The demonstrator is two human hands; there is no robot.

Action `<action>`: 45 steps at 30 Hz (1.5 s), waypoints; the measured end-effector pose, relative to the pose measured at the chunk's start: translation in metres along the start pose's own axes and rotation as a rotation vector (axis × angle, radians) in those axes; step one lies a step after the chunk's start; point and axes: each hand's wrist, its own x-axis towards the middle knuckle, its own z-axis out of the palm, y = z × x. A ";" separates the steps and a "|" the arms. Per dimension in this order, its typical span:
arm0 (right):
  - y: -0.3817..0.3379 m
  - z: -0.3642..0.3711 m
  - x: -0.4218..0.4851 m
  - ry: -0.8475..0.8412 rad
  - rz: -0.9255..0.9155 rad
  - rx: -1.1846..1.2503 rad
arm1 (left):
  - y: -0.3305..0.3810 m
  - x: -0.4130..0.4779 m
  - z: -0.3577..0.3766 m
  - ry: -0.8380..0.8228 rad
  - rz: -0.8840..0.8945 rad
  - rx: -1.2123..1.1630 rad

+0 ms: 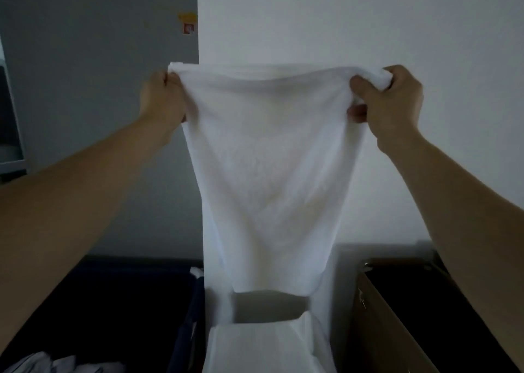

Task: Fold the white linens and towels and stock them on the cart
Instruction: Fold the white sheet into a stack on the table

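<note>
Left forearm, bare: entered from the lower left corner, closest to the lens, and ran up to the left hand (163,100).

Dark blue bin (181,338): stood beneath that forearm, with crumpled white linens (56,365) in its near corner.

Sticker (187,23): small, yellow and red, on the grey wall above; print too blurred to read.

Left hand: fingers curled, pinching the upper left corner of the white towel (269,160).

White towel: held up in the air before a white wall (340,18). Its top edge was stretched between both hands and sagged slightly at the middle. The body hung straight down and narrowed toward the bottom. The lower end was blurred; it reached the folded white pile (255,350) at bottom centre, and contact could not be told.

Right hand (392,103): thumb and curled fingers gripped the bunched upper right corner of the towel.

Right forearm, bare: came in from the right edge.

Cardboard box (380,333): brown, open, interior dark, just beside the white pile on the right.
</note>
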 end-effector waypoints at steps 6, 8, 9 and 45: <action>0.008 -0.027 -0.061 -0.033 0.023 -0.086 | -0.029 -0.057 -0.035 -0.055 0.002 0.041; 0.008 -0.037 -0.085 -0.061 0.045 -0.108 | -0.039 -0.078 -0.052 -0.076 -0.022 0.054; 0.008 -0.043 -0.098 -0.089 0.061 -0.125 | -0.046 -0.091 -0.061 -0.086 -0.036 0.066; 0.157 -0.071 -0.267 -0.396 0.545 -0.617 | -0.229 -0.262 -0.078 -0.614 -0.586 0.064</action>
